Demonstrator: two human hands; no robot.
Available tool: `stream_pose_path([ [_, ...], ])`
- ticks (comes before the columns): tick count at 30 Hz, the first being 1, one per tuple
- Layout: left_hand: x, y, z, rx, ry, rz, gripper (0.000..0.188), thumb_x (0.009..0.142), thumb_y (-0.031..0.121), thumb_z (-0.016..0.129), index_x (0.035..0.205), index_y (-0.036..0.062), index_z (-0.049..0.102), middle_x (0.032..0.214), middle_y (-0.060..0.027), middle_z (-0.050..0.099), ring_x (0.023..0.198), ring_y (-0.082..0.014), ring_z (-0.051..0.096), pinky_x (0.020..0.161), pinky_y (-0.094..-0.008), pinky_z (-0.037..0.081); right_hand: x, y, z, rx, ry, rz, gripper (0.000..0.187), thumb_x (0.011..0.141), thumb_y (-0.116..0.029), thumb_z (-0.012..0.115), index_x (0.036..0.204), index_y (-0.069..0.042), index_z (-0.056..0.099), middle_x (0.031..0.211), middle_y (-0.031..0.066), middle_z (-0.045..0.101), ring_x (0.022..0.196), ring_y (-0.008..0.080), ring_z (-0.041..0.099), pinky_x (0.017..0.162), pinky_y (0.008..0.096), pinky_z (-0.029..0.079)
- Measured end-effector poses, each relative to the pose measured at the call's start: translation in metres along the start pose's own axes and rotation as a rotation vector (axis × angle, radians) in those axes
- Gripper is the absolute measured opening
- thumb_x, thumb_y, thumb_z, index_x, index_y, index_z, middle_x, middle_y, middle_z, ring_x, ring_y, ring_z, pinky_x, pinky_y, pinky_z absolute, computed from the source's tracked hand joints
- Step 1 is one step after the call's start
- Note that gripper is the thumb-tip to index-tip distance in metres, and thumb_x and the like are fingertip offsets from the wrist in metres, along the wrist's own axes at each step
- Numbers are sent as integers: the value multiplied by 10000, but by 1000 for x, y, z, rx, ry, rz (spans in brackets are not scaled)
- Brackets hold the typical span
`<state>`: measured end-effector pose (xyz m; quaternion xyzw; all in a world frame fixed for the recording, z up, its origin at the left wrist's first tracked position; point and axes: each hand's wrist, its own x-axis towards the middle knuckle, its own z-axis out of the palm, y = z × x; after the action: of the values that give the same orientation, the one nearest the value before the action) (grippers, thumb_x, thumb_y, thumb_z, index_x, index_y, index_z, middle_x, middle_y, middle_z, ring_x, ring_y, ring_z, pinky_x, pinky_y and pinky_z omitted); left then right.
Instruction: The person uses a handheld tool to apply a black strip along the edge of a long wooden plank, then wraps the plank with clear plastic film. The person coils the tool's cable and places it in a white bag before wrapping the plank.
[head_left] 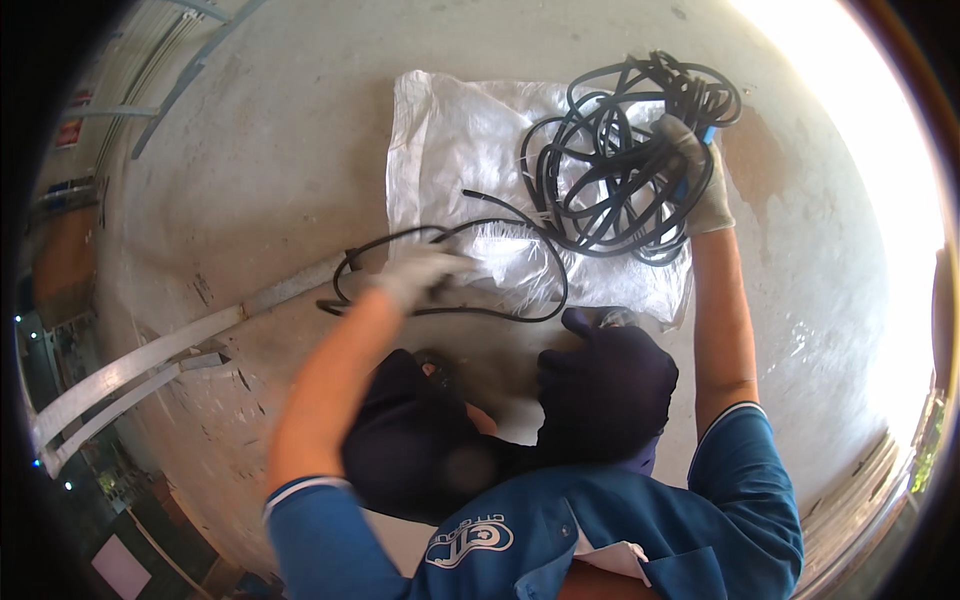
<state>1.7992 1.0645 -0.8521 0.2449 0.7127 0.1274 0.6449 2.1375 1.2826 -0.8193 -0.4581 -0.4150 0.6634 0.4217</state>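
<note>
A tangled coil of black cable (600,190) lies over a white woven plastic sack (440,160) spread on the floor. My right hand (698,178), in a pale work glove, is closed around the bunched loops at the coil's right side. Bits of something blue (709,134) show beside its fingers; what they belong to is hidden. A looser loop of the cable, with a free end (470,193), reaches left past the sack's edge. Over that loop is my gloved left hand (422,275), smeared by motion, so its grip on the cable is unclear.
Frayed white strands (520,258) stick up from the sack near its lower edge. Long metal bars (190,335) run across the concrete floor (270,130) at the left. My bent knees (610,390) are close to the sack. Shelving stands at the far left; bright light falls at the right.
</note>
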Motion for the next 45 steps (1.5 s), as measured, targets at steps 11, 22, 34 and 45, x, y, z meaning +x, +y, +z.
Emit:
stream_pose_path([
  [11, 122, -32, 188, -311, 281, 45, 281, 847, 275, 759, 1002, 44, 712, 731, -42, 676, 597, -164, 605, 608, -297, 493, -24, -5, -11, -46, 113, 17, 201, 866, -254, 787, 899, -98, 663, 652, -63, 560, 506, 26, 457, 476, 188, 356],
  [22, 29, 47, 12, -489, 710, 555, 285, 880, 241, 793, 1062, 30, 735, 892, -13, 696, 745, -89, 589, 693, -246, 480, -74, -29, -128, 163, 265, -227, 637, 825, -491, 754, 1157, 46, 669, 615, -63, 469, 543, 71, 452, 495, 227, 333],
  [34, 170, 40, 123, 624, 670, 111, 493, 753, 328, 830, 1115, 15, 711, 1240, -242, 661, 1172, -378, 640, 992, -447, 518, -115, -26, -136, 211, 133, -264, 647, 755, -452, 841, 1130, 22, 613, 684, -57, 498, 543, 25, 429, 491, 180, 321],
  [45, 94, 88, -23, -322, 245, 415, 321, 838, 66, 738, 1144, 22, 650, 1023, -78, 713, 903, -196, 671, 840, -322, 533, -75, -54, -66, 62, 337, -249, 495, 911, -428, 687, 1137, 12, 664, 749, -18, 588, 624, 61, 478, 552, 207, 353],
])
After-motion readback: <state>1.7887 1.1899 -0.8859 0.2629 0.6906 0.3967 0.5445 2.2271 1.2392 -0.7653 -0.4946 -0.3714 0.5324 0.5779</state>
